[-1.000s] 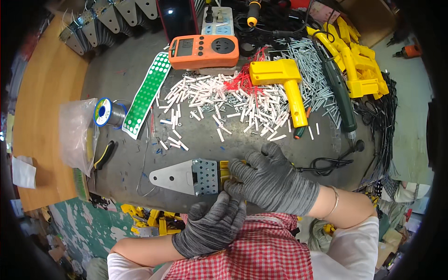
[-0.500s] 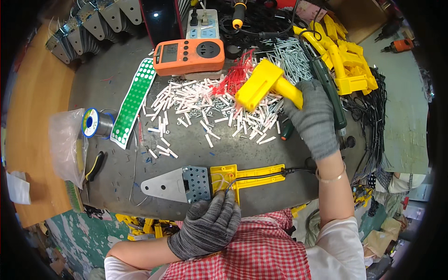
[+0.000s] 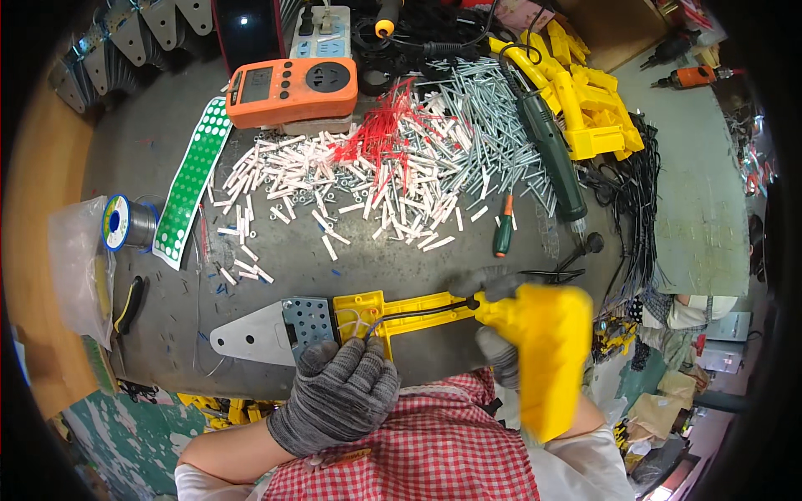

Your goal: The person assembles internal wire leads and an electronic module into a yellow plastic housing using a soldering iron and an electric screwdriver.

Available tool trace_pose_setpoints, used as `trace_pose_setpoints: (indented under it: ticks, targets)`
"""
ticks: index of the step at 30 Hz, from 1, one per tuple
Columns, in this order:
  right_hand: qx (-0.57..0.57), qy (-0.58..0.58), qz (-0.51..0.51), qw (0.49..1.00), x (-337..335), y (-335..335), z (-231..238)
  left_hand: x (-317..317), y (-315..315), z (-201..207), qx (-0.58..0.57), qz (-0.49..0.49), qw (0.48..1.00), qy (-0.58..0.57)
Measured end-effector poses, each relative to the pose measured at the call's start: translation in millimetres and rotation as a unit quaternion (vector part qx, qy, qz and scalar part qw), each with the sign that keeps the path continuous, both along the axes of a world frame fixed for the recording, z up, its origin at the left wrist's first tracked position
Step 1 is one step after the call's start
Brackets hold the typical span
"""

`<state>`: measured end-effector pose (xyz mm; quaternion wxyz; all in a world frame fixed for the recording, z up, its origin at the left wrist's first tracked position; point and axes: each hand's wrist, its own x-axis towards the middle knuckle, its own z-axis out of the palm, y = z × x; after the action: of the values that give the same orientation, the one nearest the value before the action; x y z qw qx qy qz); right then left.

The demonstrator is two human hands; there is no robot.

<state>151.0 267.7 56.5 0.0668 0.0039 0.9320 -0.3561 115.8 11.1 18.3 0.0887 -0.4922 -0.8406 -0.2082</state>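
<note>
My left hand [image 3: 338, 392], in a grey knit glove, has its fingers pressed together at the thin wires [image 3: 364, 324] inside an open yellow handle half [image 3: 418, 313]. The handle half lies flat on the bench, joined to a perforated metal box [image 3: 311, 324] and a pointed grey plate [image 3: 251, 334]. A black cord [image 3: 434, 310] runs along its channel. My right hand [image 3: 499, 352] grips a second yellow handle half [image 3: 553, 359], blurred by motion, by the cord end of the first. That piece hides the right palm and some fingers.
White sleeved pieces [image 3: 284, 171], red wires [image 3: 384, 129] and long screws [image 3: 493, 125] lie heaped behind. Around them are an orange meter [image 3: 292, 90], a green soldering iron [image 3: 551, 159], a screwdriver [image 3: 505, 227], a solder spool [image 3: 129, 224], pliers [image 3: 128, 305] and yellow shells [image 3: 593, 117].
My right hand has brought the yellow handle half from above the heap down toward me, beside the lower half, and turned it. The left hand stays at the wires. The whole view has shifted.
</note>
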Motion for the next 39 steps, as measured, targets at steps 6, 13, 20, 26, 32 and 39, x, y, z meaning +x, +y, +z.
trace_pose_setpoints:
  ticks: [6, 13, 20, 26, 32, 39]
  targets:
    - [-0.014, 0.119, 0.137, 0.983, -22.9, -14.8, -21.1, 20.6, -29.2, -26.4, -0.029, -0.063, 0.997, -0.023]
    - [-0.015, 0.042, 0.132, 0.990, -37.9, -13.6, -14.5, -15.0, -68.3, -2.1, 0.144, -0.122, 0.972, -0.143]
    - [0.008, 0.056, 0.163, 0.985, -35.5, -2.4, -20.9, -61.8, -12.4, 11.1, 0.040, 0.063, 0.975, -0.209]
    - [0.070, 0.078, 0.168, 0.980, -36.7, -10.7, -11.7, -62.7, -23.3, 0.2, 0.132, 0.073, 0.947, -0.283]
    - [0.110, 0.088, 0.147, 0.979, -40.3, -20.6, -15.9, -58.0, -17.9, -0.4, 0.126, 0.123, 0.933, -0.315]
    - [0.127, -0.143, 0.248, 0.950, -72.8, -4.2, 6.6, -59.7, -17.2, 5.0, 0.102, 0.108, 0.916, -0.372]
